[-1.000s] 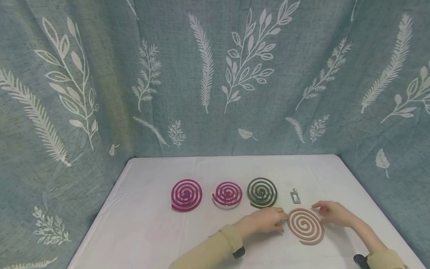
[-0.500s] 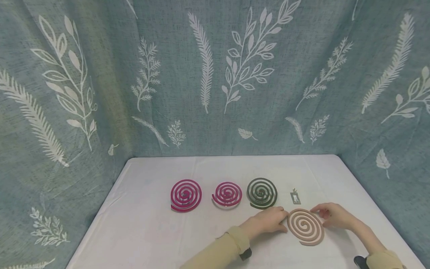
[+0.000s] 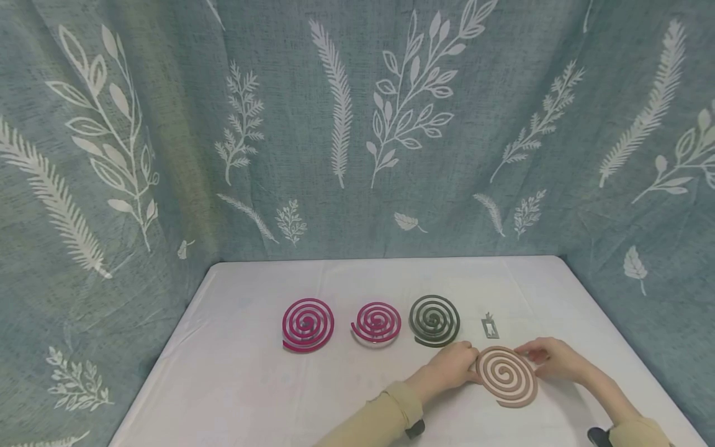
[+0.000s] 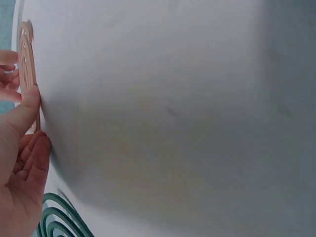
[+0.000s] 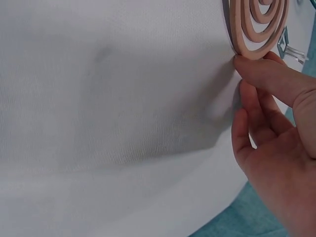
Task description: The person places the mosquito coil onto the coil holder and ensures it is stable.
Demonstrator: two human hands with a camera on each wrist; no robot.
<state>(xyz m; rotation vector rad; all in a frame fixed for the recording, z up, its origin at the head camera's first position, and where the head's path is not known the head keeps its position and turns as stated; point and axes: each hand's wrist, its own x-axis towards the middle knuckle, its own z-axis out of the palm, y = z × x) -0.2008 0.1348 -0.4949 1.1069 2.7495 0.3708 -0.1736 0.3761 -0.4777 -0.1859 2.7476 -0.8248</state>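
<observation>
A light-brown mosquito coil (image 3: 506, 375), whole and spiral, sits at the right of the table between my two hands. My left hand (image 3: 451, 367) pinches its left edge; in the left wrist view the thumb lies on the near face of the coil (image 4: 27, 64). My right hand (image 3: 555, 359) pinches the opposite edge, and the right wrist view has its thumb against the rim of the coil (image 5: 241, 39), a finger partly hidden behind. Just beyond the coil lies a small metal coil stand (image 3: 490, 325).
A green coil (image 3: 434, 320) and two magenta coils, one in the middle (image 3: 377, 322) and one at the left (image 3: 308, 325), form a row across the white table (image 3: 223, 385). Metal parts show beneath the magenta ones. A patterned teal curtain (image 3: 251, 217) encloses the back and sides.
My left hand has moved right, up to the brown coil's left edge, and now pinches it. The right hand has closed in on the right edge. The coil has hardly moved.
</observation>
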